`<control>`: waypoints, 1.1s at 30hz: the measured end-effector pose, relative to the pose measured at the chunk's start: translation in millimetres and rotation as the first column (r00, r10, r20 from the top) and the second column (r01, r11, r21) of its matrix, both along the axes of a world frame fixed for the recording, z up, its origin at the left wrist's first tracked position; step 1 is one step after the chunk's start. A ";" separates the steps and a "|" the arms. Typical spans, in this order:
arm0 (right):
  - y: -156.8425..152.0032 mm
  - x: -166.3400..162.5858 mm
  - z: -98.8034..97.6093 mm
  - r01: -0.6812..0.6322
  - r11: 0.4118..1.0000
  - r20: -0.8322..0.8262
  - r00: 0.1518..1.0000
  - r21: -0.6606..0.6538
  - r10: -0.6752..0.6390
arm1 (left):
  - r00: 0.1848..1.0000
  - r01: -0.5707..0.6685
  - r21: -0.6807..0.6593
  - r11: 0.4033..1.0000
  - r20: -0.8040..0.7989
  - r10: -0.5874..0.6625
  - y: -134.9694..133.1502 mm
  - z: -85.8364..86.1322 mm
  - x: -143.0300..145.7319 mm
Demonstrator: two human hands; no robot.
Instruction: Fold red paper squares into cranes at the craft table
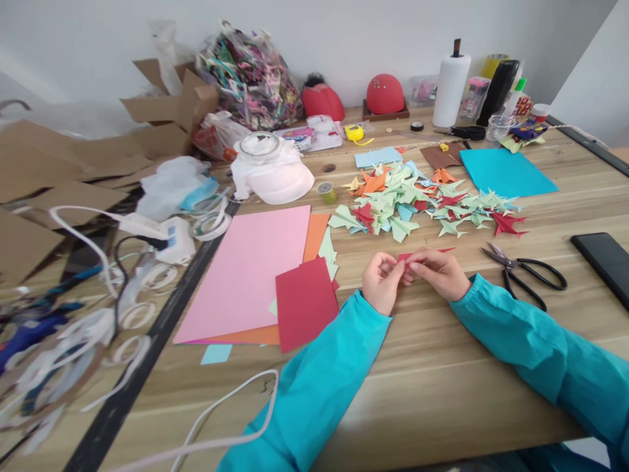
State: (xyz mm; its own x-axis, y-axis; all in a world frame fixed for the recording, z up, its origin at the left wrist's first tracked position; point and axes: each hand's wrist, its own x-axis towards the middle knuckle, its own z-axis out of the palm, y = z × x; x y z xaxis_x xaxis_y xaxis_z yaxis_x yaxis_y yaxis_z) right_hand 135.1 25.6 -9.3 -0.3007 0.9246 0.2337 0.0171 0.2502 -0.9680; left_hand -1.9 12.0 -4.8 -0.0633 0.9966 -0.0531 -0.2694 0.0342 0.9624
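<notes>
Between my two hands is a small piece of folded red paper (403, 256), mostly covered by my fingers. My left hand (382, 278) pinches it from the left, and my right hand (437, 269) pinches it from the right; a thin red point sticks out behind the right fingers. Just beyond lies a pile of folded paper shapes (393, 196) in pale green, orange, red and blue. Black-handled scissors (523, 269) rest to the right of my right hand, blades apart. A sheet of dark red paper (307, 303) lies left of my left hand, over pink paper (250, 269).
A bright blue sheet (508, 172) lies behind the pile, and a black phone (604, 262) at the right. Cables and a white power adapter (177, 241) clutter the left, beside cardboard boxes (162, 118). A white cord (221, 400) crosses near my left sleeve.
</notes>
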 end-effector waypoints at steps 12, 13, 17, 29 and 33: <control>7.0 3.0 1.5 0.098 0.955 -0.189 0.970 -0.280 -0.155 | 0.939 0.205 0.272 0.940 -0.325 -0.111 6.7 4.2 -16.0; 7.1 3.0 1.1 0.089 0.955 -0.191 0.970 -0.284 -0.148 | 0.934 0.208 0.289 0.934 -0.343 -0.102 7.3 3.2 -16.2; 7.0 2.3 1.5 0.070 0.956 -0.193 0.973 -0.284 -0.128 | 0.914 0.210 0.351 0.913 -0.403 -0.056 8.1 -1.5 -15.9; 7.2 2.6 2.1 0.035 0.966 -0.209 0.974 -0.257 -0.091 | 0.937 0.171 0.276 0.946 -0.343 -0.070 6.2 -2.1 -14.4; 6.6 1.9 2.0 0.016 0.966 -0.219 0.973 -0.259 -0.075 | 0.945 0.176 0.201 0.964 -0.309 -0.108 5.7 -4.5 -13.3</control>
